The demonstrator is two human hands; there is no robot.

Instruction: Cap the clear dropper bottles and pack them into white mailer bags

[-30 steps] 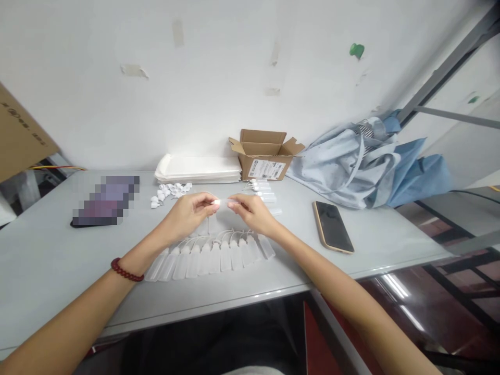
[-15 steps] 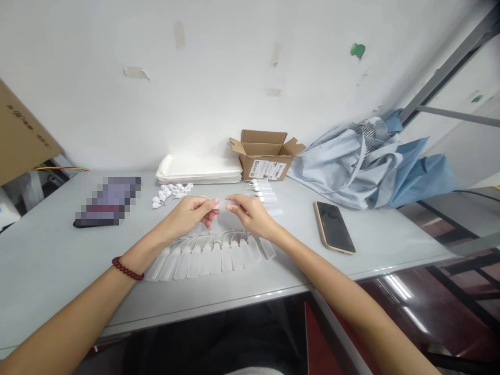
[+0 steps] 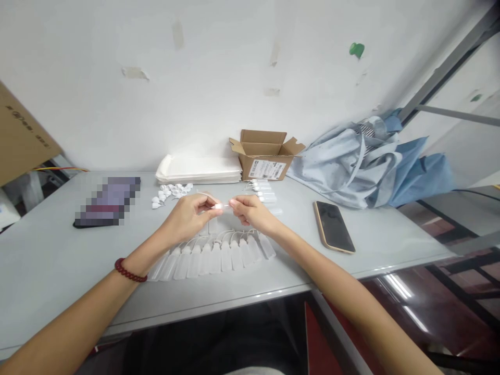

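My left hand (image 3: 195, 214) pinches a small white cap (image 3: 219, 206) between thumb and fingers. Close beside it, the closed fingers of my right hand (image 3: 249, 211) grip a translucent plastic tube (image 3: 226, 205); only a narrow bit shows between the hands, the rest is hidden. Below both hands lies a fanned row of translucent tubes (image 3: 214, 259) with white caps and thin pale cords. Several loose white caps (image 3: 158, 200) are heaped left of my left hand. More capped tubes (image 3: 267, 198) lie just beyond my right hand.
At the back stand a stack of white sheets or envelopes (image 3: 199, 169) and an open cardboard box (image 3: 265, 167). A phone (image 3: 334, 227) lies at right, a pixelated dark object (image 3: 107, 202) at left. Blue cloth (image 3: 351, 161) is bunched against the wall. The grey table's front edge (image 3: 219, 302) is near.
My right hand has turned into a tighter fist-like grip, and less of the translucent tube shows. A white cap is now visible at my left fingertips, and the left fingers have curled.
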